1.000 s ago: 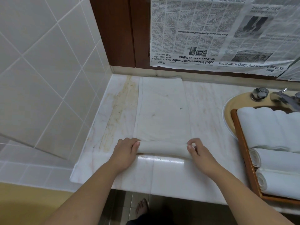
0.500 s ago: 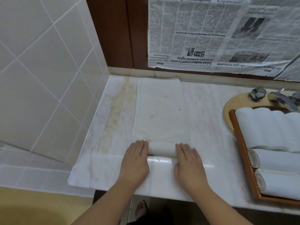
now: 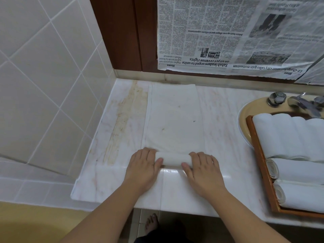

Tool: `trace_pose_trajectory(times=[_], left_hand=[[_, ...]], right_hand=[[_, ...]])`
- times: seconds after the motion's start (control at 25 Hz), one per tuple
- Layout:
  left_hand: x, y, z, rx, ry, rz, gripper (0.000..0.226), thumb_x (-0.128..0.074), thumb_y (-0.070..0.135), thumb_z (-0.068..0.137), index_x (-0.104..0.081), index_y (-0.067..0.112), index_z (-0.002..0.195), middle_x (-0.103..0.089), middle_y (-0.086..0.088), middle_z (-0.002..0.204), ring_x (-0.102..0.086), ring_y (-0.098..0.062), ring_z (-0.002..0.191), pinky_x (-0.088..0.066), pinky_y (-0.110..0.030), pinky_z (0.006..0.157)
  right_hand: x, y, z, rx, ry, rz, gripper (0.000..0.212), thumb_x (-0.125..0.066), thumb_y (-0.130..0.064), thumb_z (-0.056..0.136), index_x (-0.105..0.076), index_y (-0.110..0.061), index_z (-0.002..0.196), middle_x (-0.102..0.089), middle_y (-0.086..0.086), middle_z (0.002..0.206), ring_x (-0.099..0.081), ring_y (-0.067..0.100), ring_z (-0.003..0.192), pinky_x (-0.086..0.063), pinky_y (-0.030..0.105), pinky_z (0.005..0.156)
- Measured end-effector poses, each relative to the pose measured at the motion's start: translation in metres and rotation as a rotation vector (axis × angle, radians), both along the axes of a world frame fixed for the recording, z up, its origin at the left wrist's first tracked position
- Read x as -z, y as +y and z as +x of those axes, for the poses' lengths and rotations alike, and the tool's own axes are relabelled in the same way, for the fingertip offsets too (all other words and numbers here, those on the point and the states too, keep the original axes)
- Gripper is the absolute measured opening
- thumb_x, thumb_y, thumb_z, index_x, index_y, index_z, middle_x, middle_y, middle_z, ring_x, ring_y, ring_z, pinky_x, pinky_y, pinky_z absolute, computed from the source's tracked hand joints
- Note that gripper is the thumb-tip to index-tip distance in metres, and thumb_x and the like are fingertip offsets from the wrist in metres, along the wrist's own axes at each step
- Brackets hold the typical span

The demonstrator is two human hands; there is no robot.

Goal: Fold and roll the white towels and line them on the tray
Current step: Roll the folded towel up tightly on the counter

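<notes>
A white towel, folded into a long strip, lies on the marble counter and runs away from me toward the wall. Its near end is rolled into a short tube. My left hand presses flat on the roll's left end, fingers straight. My right hand presses flat on the right end the same way. At the right, a wooden tray sits over the sink and holds several rolled white towels.
A tiled wall bounds the counter on the left. Newspaper hangs on the dark wooden back wall. A yellow sink basin with a chrome tap lies under the tray. The counter's front edge is near me; a bare foot shows below.
My hands moved from gripping the roll's ends to lying flat on top of it. The roll has advanced slightly up the towel and looks a little thicker.
</notes>
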State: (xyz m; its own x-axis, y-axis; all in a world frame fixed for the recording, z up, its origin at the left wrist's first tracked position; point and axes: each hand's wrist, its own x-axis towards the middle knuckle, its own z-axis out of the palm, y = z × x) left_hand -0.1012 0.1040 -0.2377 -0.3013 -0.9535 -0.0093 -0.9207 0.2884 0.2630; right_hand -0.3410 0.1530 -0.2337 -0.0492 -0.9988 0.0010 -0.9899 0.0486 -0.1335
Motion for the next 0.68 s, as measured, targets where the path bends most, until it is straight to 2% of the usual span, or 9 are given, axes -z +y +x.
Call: trace_pose_trajectory(times=[0.16, 0.24, 0.32, 0.4, 0.52, 0.6, 0.64, 0.68], left_hand=[[-0.005, -0.002, -0.001, -0.049, 0.072, 0.069, 0.048, -0.016, 0.049, 0.107, -0.05, 0.024, 0.13, -0.054, 0.01, 0.117, -0.05, -0.018, 0.103, -0.04, -0.035, 0.095], [-0.008, -0.007, -0.003, -0.066, 0.071, 0.078, 0.047, -0.01, 0.049, 0.105, -0.049, 0.024, 0.112, -0.054, 0.01, 0.102, -0.048, -0.019, 0.091, -0.039, -0.035, 0.085], [-0.007, -0.014, -0.004, -0.057, 0.001, 0.049, 0.041, -0.007, 0.046, 0.101, -0.04, 0.023, 0.095, -0.048, 0.007, 0.088, -0.044, -0.021, 0.08, -0.035, -0.036, 0.075], [-0.005, -0.021, -0.005, -0.049, -0.02, -0.019, 0.032, -0.018, 0.041, 0.099, -0.041, 0.021, 0.09, -0.045, 0.002, 0.084, -0.041, -0.023, 0.076, -0.032, -0.036, 0.07], [-0.001, -0.033, -0.005, -0.054, -0.059, -0.156, 0.022, -0.042, 0.032, 0.093, -0.053, 0.014, 0.086, -0.045, -0.006, 0.088, -0.04, -0.026, 0.076, -0.033, -0.037, 0.069], [-0.005, -0.035, -0.009, -0.03, -0.048, -0.245, 0.011, -0.062, 0.022, 0.085, -0.06, 0.013, 0.092, -0.048, -0.007, 0.091, -0.045, -0.028, 0.077, -0.037, -0.038, 0.071], [-0.009, -0.031, -0.012, 0.021, -0.036, -0.265, 0.02, -0.072, 0.015, 0.078, -0.061, 0.014, 0.095, -0.051, -0.008, 0.093, -0.047, -0.028, 0.077, -0.039, -0.037, 0.07], [-0.009, -0.025, -0.016, 0.106, -0.028, -0.271, 0.033, -0.078, 0.009, 0.069, -0.059, 0.015, 0.096, -0.052, -0.008, 0.093, -0.048, -0.028, 0.077, -0.039, -0.036, 0.068]], right_hand=[[-0.013, -0.011, -0.003, 0.05, 0.012, 0.147, 0.057, -0.009, -0.059, 0.103, -0.055, -0.03, 0.121, -0.049, -0.009, 0.106, -0.051, 0.02, 0.1, -0.037, 0.039, 0.086], [-0.015, -0.016, -0.004, 0.086, -0.035, 0.202, 0.055, -0.01, -0.059, 0.104, -0.055, -0.03, 0.117, -0.043, -0.008, 0.105, -0.047, 0.019, 0.1, -0.035, 0.038, 0.085], [-0.015, -0.019, -0.007, 0.111, -0.092, 0.224, 0.053, -0.015, -0.06, 0.103, -0.057, -0.03, 0.117, -0.04, -0.008, 0.108, -0.044, 0.018, 0.103, -0.034, 0.037, 0.087], [-0.013, -0.02, -0.011, 0.122, -0.136, 0.219, 0.049, -0.022, -0.063, 0.102, -0.056, -0.032, 0.12, -0.042, -0.008, 0.11, -0.043, 0.019, 0.108, -0.032, 0.036, 0.09], [-0.013, -0.029, -0.011, 0.168, -0.214, 0.157, 0.033, -0.038, -0.064, 0.101, -0.052, -0.041, 0.12, -0.045, -0.007, 0.109, -0.044, 0.019, 0.109, -0.029, 0.037, 0.096], [-0.016, -0.03, -0.004, 0.125, -0.137, -0.001, 0.015, -0.056, -0.05, 0.1, -0.061, -0.039, 0.109, -0.048, -0.005, 0.108, -0.048, 0.02, 0.106, -0.028, 0.04, 0.102], [-0.017, -0.028, 0.001, 0.064, -0.111, -0.065, 0.01, -0.068, -0.037, 0.095, -0.064, -0.036, 0.104, -0.051, -0.004, 0.106, -0.05, 0.02, 0.102, -0.031, 0.04, 0.102], [-0.017, -0.023, 0.007, -0.003, -0.081, -0.101, 0.022, -0.076, -0.024, 0.087, -0.066, -0.032, 0.104, -0.053, -0.004, 0.102, -0.053, 0.02, 0.097, -0.036, 0.039, 0.1]])
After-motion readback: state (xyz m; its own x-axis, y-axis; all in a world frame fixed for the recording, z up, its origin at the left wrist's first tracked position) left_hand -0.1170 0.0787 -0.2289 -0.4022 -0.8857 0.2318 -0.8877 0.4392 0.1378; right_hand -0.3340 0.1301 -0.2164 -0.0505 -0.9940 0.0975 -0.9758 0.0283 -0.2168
